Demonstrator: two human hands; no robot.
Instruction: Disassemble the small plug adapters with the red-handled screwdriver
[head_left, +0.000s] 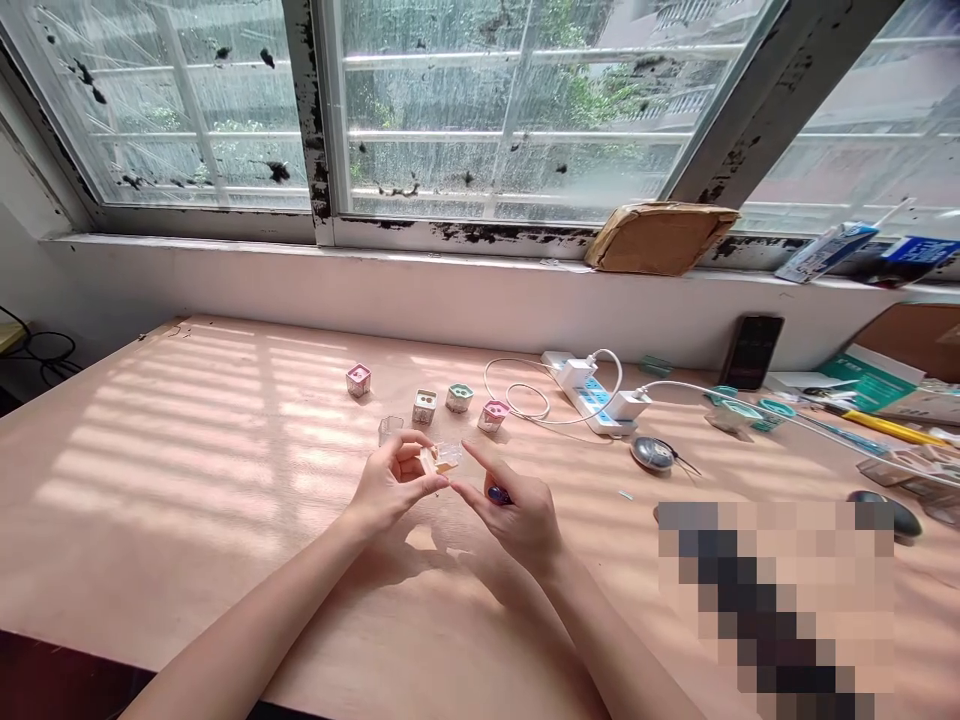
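Note:
My left hand [390,482] pinches a small cream-coloured pencil sharpener part [429,462] with a clear plastic piece [450,453] at its right side. Close by on the right is my right hand [521,508], its thumb and index finger pointing toward that part. The other fingers curl around a small dark blue object [498,495], mostly hidden in the palm. Just behind my left hand stands a clear empty cup [390,430]. Beyond it are small six-sided sharpeners: a pink one [358,379], a white one [424,406], a green one [460,398] and another pink one [493,415].
A white power strip [592,395] with plugs and cables lies behind to the right. Near it are a grey mouse-like object [652,454], a phone [754,350] and green sharpener parts [772,414]. A brown package [660,238] rests on the windowsill. A blurred patch covers the lower right.

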